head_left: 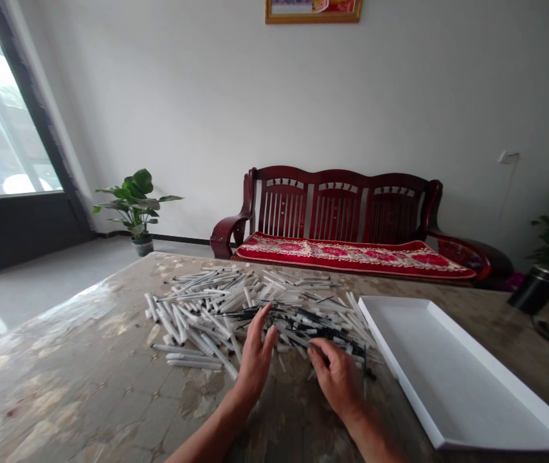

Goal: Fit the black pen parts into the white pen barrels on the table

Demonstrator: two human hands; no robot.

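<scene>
Hands apart, you apparently pick through pen-like sticks, left hand spread, right hand curled, its hold unclear; the next move likely needs a fine pinch.

The left forearm and right forearm are bare, as are the fingers.

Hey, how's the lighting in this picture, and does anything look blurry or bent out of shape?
Head view: bright daylight washes out the window and leaves a sheen on the left of the table, while the right side is dimmer; head view: the right forearm looks slightly smeared; head view: the white tray seems stretched toward the corner, likely wide-angle distortion.
</scene>
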